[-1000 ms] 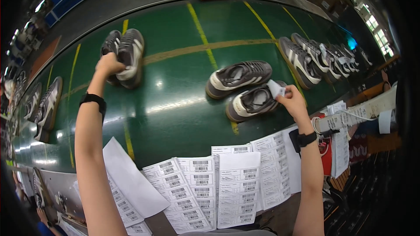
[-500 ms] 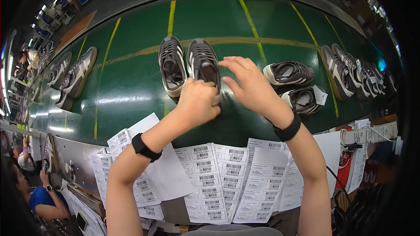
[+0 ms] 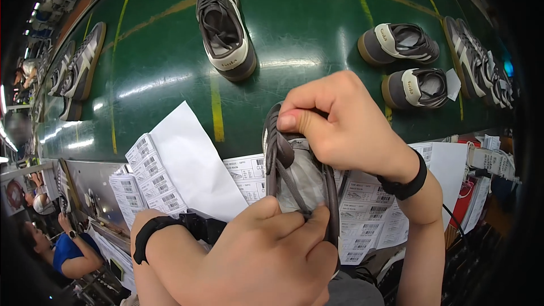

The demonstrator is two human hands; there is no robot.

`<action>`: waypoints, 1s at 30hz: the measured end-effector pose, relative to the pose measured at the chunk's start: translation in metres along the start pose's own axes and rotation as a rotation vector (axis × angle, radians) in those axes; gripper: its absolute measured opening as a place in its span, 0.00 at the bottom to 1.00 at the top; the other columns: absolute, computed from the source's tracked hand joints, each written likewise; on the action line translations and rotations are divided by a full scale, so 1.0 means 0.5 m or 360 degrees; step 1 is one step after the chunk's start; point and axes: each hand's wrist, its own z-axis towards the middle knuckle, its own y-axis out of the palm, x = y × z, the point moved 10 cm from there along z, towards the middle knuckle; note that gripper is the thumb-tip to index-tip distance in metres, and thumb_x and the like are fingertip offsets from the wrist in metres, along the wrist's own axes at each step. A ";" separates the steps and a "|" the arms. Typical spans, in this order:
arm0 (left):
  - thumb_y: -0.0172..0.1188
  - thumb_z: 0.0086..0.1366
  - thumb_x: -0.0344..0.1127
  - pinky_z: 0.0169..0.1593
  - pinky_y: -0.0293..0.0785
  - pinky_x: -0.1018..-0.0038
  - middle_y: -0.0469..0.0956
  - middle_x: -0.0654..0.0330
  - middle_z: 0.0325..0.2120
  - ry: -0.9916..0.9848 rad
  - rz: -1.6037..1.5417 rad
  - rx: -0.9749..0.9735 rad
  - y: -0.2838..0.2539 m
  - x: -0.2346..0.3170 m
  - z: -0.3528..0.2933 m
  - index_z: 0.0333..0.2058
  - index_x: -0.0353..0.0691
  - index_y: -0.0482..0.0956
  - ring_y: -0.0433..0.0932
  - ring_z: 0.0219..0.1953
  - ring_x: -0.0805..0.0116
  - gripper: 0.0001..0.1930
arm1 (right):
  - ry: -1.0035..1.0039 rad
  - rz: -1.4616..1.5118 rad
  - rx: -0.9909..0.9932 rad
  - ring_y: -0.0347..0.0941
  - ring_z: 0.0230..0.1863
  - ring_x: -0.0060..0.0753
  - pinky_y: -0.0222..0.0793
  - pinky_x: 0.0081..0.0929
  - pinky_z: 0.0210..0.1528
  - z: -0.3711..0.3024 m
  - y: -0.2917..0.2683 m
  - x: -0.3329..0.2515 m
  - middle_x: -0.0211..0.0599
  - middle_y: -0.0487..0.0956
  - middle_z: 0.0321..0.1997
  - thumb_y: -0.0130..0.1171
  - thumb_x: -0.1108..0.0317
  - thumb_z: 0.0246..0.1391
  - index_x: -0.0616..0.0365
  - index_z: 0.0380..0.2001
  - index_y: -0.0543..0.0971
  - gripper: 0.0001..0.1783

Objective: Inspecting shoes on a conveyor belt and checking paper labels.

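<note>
A dark grey sneaker (image 3: 271,148) with white trim is held close in front of me, over the label sheets, its opening facing up. Pale crumpled paper (image 3: 298,184) shows inside it. My right hand (image 3: 345,127) pinches the sneaker near the tongue and laces, thumb against forefinger. Nearer to me, my left hand (image 3: 266,255) is closed on the rear of the opening, with a loose lace running down to its fingers. Its grip hides the heel. A matching sneaker (image 3: 242,39) stands upright by itself on the green work surface (image 3: 164,79), heel toward me.
Two sneakers (image 3: 405,45) lie on their sides at right, one with a white tag. More sneakers (image 3: 462,56) line the far right, others (image 3: 85,71) the left. Barcode label sheets (image 3: 153,173) and white paper (image 3: 187,158) cover the near edge. A co-worker (image 3: 68,249) sits lower left.
The right-hand sneaker of the middle pair has been lifted off the green surface and brought toward me. My right hand, open before, now pinches it. The view has tilted down.
</note>
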 end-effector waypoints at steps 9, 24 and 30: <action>0.67 0.43 0.36 0.26 0.64 0.76 0.80 0.44 0.44 0.0054 0.0520 -0.0117 0.056 -0.012 -0.034 0.25 0.40 0.75 0.73 0.25 0.66 0.12 | -0.0964 -0.0625 0.0172 0.78 0.22 0.37 0.78 0.30 0.31 -0.051 -0.050 -0.114 0.34 0.77 0.19 0.64 0.81 0.35 0.60 0.21 0.79 0.06; 0.69 0.38 0.42 0.32 0.77 0.62 0.80 0.56 0.28 -0.0431 0.1087 -0.0032 -0.080 -0.317 0.018 0.24 0.37 0.83 0.80 0.26 0.51 0.15 | -0.0832 -0.0964 0.0465 0.72 0.50 0.50 0.69 0.38 0.53 0.103 -0.032 -0.054 0.45 0.78 0.45 0.64 0.70 0.49 0.63 0.43 0.76 0.17; 0.69 0.46 0.48 0.22 0.74 0.74 0.80 0.63 0.40 -0.0435 0.0506 -0.0750 0.012 -0.066 -0.091 0.20 0.42 0.78 0.79 0.19 0.71 0.16 | -0.0778 -0.0926 0.0007 0.74 0.32 0.44 0.73 0.37 0.34 -0.030 0.080 -0.130 0.40 0.77 0.29 0.66 0.78 0.37 0.62 0.33 0.76 0.15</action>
